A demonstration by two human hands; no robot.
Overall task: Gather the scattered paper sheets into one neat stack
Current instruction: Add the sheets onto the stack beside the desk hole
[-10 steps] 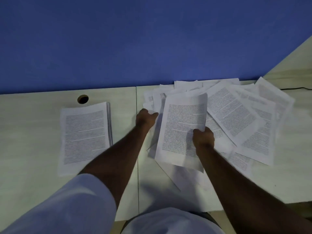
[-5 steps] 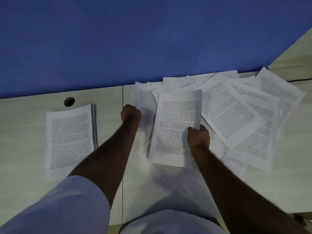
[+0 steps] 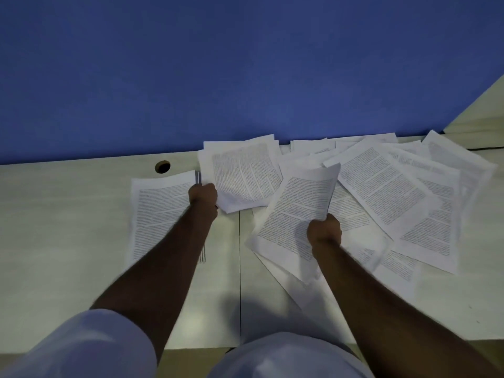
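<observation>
Left hand: fingers curled round the near corner of a small bundle of printed sheets, which it holds beside the stack; the fingertips are hidden under the paper.
Bundle: lies tilted, its far edge close to the desk's back edge, its near corner at the left hand.
Right hand: closed in a pinch on the right edge of a single sheet, thumb side hidden behind the paper.
Sheet: printed side up, raised off the desk and bowed, its top corner curling over; it hangs above the left part of the loose pile.
Stack: squared sheets lying flat, left of the desk's seam, just nearer than the cable hole; the left forearm crosses its right edge.
Loose pile: many overlapping sheets at mixed angles, spread from the seam toward the desk's right edge and back to the wall.
Desk: pale surface with a seam running from back to front between the two arms.
Cable hole: round, near the back edge, left of the bundle.
Wall: blue, rising from the desk's back edge.
Sleeve: white, at the near left corner of the view.
</observation>
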